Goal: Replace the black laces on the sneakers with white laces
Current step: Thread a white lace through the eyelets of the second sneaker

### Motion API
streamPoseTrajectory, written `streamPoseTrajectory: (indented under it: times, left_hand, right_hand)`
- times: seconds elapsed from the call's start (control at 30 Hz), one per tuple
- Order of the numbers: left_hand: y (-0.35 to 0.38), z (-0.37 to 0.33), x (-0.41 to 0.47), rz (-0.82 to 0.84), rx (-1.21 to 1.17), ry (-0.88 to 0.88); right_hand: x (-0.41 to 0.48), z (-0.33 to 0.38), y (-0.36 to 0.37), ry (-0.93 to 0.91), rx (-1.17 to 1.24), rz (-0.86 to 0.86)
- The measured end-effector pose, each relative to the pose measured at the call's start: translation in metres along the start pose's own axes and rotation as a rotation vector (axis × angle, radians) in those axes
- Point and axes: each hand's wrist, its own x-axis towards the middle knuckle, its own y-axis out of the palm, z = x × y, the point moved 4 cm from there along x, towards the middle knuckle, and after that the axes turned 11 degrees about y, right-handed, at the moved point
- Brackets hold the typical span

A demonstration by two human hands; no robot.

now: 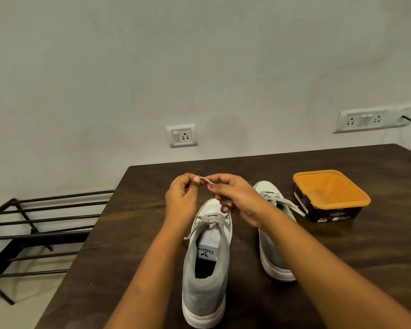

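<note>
Hands meet above the toe of the near sneaker [208,276]. The left hand [179,200] pinches one stretch of a white lace [205,179] between thumb and fingertip. The right hand [237,198] pinches the same lace just beside it, its other fingers curled under. The short span between them is held taut and level. From the right hand the lace runs down to the top eyelets, where it crosses the tongue. A loose end hangs off the shoe's left side.

The task looks nearly done. No black lace is in view, and both shoes carry pale ones. The right sneaker [274,248], further off and partly behind the right forearm, is laced, with flat ends trailing to the right. What seems left is finishing the near sneaker by evening out the ends and perhaps tying them. Its lower rows are hidden by the hands, so I cannot tell whether they are threaded.

The lace is flat, off-white to greyish and limp. An orange-rimmed tub [330,211] sits far right on the dark table [128,233]. A black rack [33,224] stands to the left.
</note>
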Motion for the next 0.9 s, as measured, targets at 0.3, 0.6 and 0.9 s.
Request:
streamPoseTrajectory:
  times: [0.3,0.6,0.9]
  left_hand:
    - [-0.005,0.010,-0.004,0.069,0.193,0.003]
    - [0.019,0.041,-0.023,0.658,0.312,-0.171]
    - [0.007,0.051,-0.016,0.146,-0.035,-0.451]
  right_hand:
    - [-0.001,0.000,-0.020,-0.031,-0.097,-0.211]
    - [-0.001,0.010,-0.001,-0.163,0.064,0.015]
    - [0.021,-0.043,-0.027,-0.002,-0.704,-0.236]
